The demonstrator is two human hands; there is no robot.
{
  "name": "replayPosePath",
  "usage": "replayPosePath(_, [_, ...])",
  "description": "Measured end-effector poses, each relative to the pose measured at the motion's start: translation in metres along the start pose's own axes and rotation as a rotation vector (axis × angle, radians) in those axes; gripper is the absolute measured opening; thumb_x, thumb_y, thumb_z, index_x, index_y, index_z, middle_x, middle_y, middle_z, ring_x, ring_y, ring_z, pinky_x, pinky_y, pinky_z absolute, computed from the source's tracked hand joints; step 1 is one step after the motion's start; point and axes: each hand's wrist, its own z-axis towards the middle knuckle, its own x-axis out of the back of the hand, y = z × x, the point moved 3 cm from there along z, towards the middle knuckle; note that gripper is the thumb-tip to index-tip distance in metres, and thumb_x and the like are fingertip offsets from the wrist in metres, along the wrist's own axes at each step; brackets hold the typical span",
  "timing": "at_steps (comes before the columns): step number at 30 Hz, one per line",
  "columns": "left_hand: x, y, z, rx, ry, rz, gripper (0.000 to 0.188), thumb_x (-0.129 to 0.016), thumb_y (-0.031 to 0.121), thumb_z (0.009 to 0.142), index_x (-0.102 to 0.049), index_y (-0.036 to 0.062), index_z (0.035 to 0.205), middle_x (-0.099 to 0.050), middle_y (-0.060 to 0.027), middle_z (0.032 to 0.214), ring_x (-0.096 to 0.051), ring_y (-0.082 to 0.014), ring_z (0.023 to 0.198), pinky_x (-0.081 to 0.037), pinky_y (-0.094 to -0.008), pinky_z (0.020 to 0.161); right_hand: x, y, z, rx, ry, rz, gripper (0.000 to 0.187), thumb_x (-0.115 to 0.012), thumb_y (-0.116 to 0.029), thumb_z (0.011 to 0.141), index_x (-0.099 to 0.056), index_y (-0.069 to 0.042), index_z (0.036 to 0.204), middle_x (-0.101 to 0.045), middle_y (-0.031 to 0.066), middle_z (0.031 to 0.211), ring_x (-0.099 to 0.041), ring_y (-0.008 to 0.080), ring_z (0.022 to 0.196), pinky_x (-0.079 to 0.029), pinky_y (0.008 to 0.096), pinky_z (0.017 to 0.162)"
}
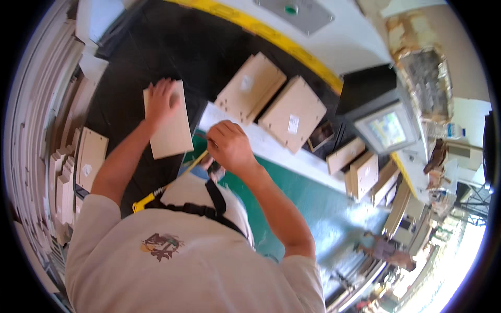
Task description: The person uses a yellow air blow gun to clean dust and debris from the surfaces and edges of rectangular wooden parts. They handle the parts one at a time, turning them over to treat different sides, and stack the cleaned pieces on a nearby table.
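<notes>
A pale rectangular board (172, 133) lies on the black work surface. My left hand (163, 103) rests on its upper part, with the fingers stretched out toward the far edge. To the right of the board, my right hand (229, 146) is held above the table's near edge with the fingers closed. Something thin and dark shows at its fingertips, too small to name. A narrow yellow strip (183, 171) runs from just below that hand down to a yellow hook-ended piece (143, 202) by my waist. Whether my right hand grips the strip is unclear.
Two stacks of drilled boards, one left (251, 86) and one right (293, 115), stand beyond my right hand. A monitor (386, 128) is farther right. More boards line a rack (57, 104) on the left. Another person (386, 250) is over the green floor (282, 193).
</notes>
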Motion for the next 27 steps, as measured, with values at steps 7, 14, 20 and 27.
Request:
replayPosePath(7, [0.061, 0.046, -0.091, -0.011, -0.126, -0.286, 0.025, -0.070, 0.013, 0.082, -0.069, 0.0068, 0.107, -0.067, -0.0180, 0.112, -0.063, -0.0376, 0.108, -0.052, -0.0460, 0.090, 0.212, -0.032, 0.079, 0.232, 0.877, -0.538, 0.025, -0.079, 0.006, 0.074, -0.066, -0.007, 0.092, -0.069, 0.0113, 0.103, -0.066, 0.0316, 0.100, -0.051, 0.0438, 0.087])
replayPosePath(14, [0.123, 0.048, -0.218, 0.069, -0.758, -0.234, 0.026, -0.078, 0.033, 0.085, -0.072, 0.0118, 0.099, -0.067, -0.0138, 0.102, -0.065, -0.0333, 0.102, -0.055, -0.0435, 0.085, 0.275, 0.010, 0.170, 0.227, 0.910, -0.819, 0.016, -0.077, -0.004, 0.080, -0.068, -0.008, 0.092, -0.067, 0.0077, 0.107, -0.061, 0.0325, 0.107, -0.048, 0.0453, 0.092])
replayPosePath(20, [0.129, 0.033, -0.298, 0.191, -0.782, -0.065, 0.040, -0.081, 0.028, 0.076, -0.063, 0.0107, 0.108, -0.060, -0.0143, 0.110, -0.063, -0.0371, 0.102, -0.055, -0.0473, 0.084, 0.214, -0.002, 0.157, 0.177, 0.895, -0.730, 0.036, -0.080, -0.009, 0.080, -0.073, -0.012, 0.115, -0.065, 0.0093, 0.122, -0.058, 0.0342, 0.117, -0.046, 0.0492, 0.099])
replayPosePath(27, [0.177, 0.088, -0.189, 0.032, -0.555, -0.280, 0.028, -0.073, 0.014, 0.080, -0.059, 0.0108, 0.104, -0.057, -0.0071, 0.102, -0.067, -0.0280, 0.099, -0.057, -0.0447, 0.069, -0.021, -0.027, 0.008, -0.139, -0.742, 0.474, 0.085, -0.082, -0.037, 0.088, -0.043, -0.006, 0.156, -0.043, 0.0258, 0.158, -0.056, 0.0350, 0.136, -0.046, 0.0405, 0.113])
